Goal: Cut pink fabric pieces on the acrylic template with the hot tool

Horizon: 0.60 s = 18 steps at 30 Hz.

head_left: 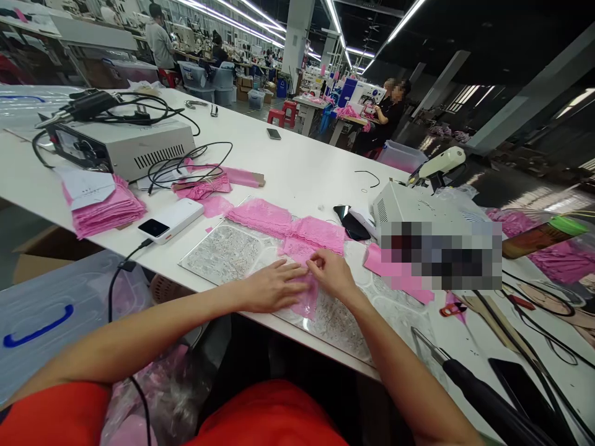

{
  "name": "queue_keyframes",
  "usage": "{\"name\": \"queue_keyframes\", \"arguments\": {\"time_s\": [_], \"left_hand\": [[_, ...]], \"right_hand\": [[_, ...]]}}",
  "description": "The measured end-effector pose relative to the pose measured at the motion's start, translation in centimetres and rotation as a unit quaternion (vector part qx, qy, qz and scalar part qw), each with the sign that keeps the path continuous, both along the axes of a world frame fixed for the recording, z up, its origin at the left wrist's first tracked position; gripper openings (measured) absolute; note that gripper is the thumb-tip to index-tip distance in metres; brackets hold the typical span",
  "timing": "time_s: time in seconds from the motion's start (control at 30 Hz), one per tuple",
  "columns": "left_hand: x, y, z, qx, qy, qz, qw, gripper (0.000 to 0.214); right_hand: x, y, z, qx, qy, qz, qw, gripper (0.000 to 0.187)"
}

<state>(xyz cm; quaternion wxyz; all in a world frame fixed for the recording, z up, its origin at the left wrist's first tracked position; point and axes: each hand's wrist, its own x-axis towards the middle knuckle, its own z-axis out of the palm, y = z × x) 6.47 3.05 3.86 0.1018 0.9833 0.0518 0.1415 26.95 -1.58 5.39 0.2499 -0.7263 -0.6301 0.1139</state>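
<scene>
Pink thin fabric (307, 305) lying just below frame centre | left hand (273, 287) resting flat, fingers extended | right hand (333, 274) holding fingertips narrow, can't tell if gripping | probably handling light, limp; edges suiting pinch

The long, smooth white table (302, 170) is covered along its near edge by a flat, glossy, grey-and-white patterned board (218, 251). To the left of the board, a vented light-grey metal box (153, 148), a neat pile of pink fabric (111, 214) and a rectangular white power bank (182, 218) are borne; farther back, a dark, flat phone (274, 133) is supported, and at the right a second pale-grey box (413, 204) is held up.
</scene>
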Motion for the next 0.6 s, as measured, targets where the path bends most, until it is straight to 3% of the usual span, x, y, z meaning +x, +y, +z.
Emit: {"name": "queue_keyframes", "arguments": {"time_s": [0.23, 0.33, 0.47, 0.6], "left_hand": [[0.3, -0.3, -1.8, -0.004, 0.016, -0.030, 0.999, 0.045], [0.1, -0.1, -1.9, 0.003, 0.022, -0.030, 0.999, 0.046], [0.0, -0.2, -1.6, 0.001, 0.062, -0.011, 0.998, 0.047], [-0.1, -0.2, -1.5, -0.012, 0.062, -0.011, 0.998, 0.045]], "right_hand": [[-3.2, 4.9, -0.2, 0.015, 0.000, 0.091, 0.996, 0.020], [-3.7, 5.9, -0.5, 0.026, 0.019, 0.113, 0.993, 0.010], [-1.7, 6.3, 0.5, 0.076, 0.066, 0.075, 0.992, 0.008], [2.5, 4.6, 2.6, 0.156, 0.136, -0.025, 0.978, 0.021]]}}
